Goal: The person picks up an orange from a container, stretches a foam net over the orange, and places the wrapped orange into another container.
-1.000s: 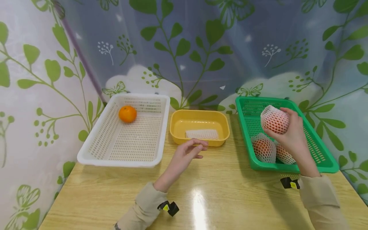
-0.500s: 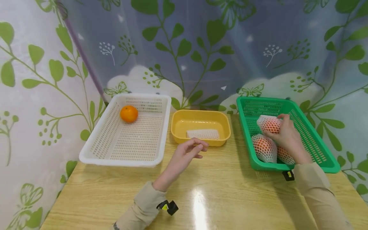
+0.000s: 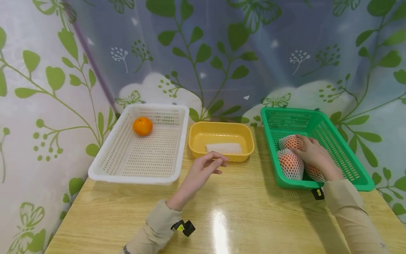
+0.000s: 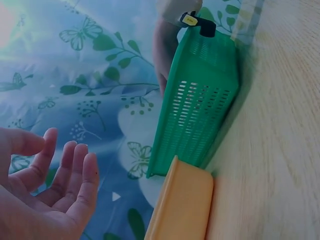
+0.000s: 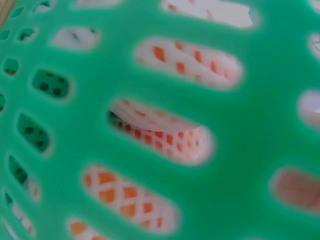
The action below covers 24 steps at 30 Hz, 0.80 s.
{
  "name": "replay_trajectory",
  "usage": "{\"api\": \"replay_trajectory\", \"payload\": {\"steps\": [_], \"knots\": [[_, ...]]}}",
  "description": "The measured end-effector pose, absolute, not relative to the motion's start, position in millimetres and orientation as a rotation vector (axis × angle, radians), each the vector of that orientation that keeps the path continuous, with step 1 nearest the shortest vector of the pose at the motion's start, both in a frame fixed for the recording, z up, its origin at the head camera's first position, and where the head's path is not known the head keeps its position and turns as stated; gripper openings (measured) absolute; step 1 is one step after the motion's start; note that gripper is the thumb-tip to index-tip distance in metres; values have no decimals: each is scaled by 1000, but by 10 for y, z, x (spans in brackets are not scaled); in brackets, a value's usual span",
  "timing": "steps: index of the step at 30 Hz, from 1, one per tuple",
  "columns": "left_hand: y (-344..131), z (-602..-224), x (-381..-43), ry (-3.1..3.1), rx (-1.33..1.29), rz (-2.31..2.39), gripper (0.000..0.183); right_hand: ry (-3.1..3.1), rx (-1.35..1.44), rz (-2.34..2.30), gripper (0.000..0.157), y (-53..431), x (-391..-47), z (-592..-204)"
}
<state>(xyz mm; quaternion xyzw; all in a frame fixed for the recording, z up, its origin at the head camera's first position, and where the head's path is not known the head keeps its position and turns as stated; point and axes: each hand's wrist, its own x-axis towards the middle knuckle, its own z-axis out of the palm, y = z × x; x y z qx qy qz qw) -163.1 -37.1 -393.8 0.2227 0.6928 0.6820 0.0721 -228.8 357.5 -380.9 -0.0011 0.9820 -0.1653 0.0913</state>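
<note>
Inside the green basket (image 3: 355, 178), my right hand (image 3: 317, 158) grips an orange in a white foam net (image 3: 292, 141), thumb on its near side and fingers over its far side. A second net-wrapped orange (image 3: 290, 164) lies just in front of it. A third netted orange (image 3: 314, 173) is partly hidden under the hand. My left hand (image 3: 203, 171) holds nothing, its fingers loosely bent near the front rim of the yellow tray (image 3: 219, 127). The left wrist view shows that hand (image 4: 55, 190) palm up. Through the basket slots, the right wrist view catches the foam net (image 5: 127, 195).
To the left stands a white basket (image 3: 136, 179) with one bare orange (image 3: 142, 126) in its back left corner. A flattened foam net sleeve (image 3: 223, 148) lies in the yellow tray. Behind the wooden table (image 3: 247, 215) hangs a leaf-patterned curtain (image 3: 222, 53).
My right hand has lowered the netted orange from above the green basket down among the others, moving slightly left and nearer the basket floor. The left hand stays almost still.
</note>
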Motion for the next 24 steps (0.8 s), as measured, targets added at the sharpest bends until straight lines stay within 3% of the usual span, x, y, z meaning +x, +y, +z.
{"api": "replay_trajectory", "payload": {"steps": [15, 19, 24], "knots": [[-893, -3370, -1688, 2235, 668, 2132, 22, 2997, -171, -521, 72, 3334, -1994, -3593], [-1126, -3168, -1727, 2318, 651, 2139, 25, 3076, -252, -594, 65, 3204, -1866, -3551], [-1385, -2969, -1863, 2409, 616, 2156, 28, 3180, -341, -757, 45, 2979, -1728, -3551]]}}
